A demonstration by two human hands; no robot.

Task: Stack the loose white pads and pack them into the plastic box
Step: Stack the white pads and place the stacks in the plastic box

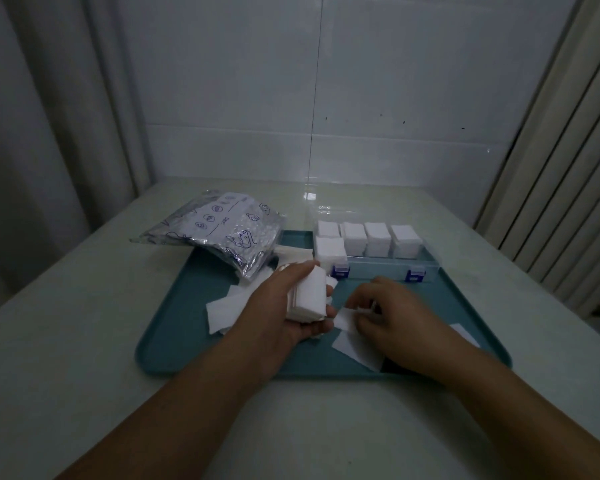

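The stack of square white cotton pads (307, 297) sits gripped in the left hand (284, 306) over the teal plastic tray (174, 327); the right hand (392, 317) pinches a loose pad (343, 318). Squaring its edges before adding suits the clear plastic box (426, 263) beyond.

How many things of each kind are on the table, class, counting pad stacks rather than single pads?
Teal tray: 1
Clear plastic box: 1
Foil bag: 1
Pad stacks in the box: 5
Pad stack held in the left hand: 1
Loose pads on the tray: too overlapped to count
Total: 9, loose pads aside
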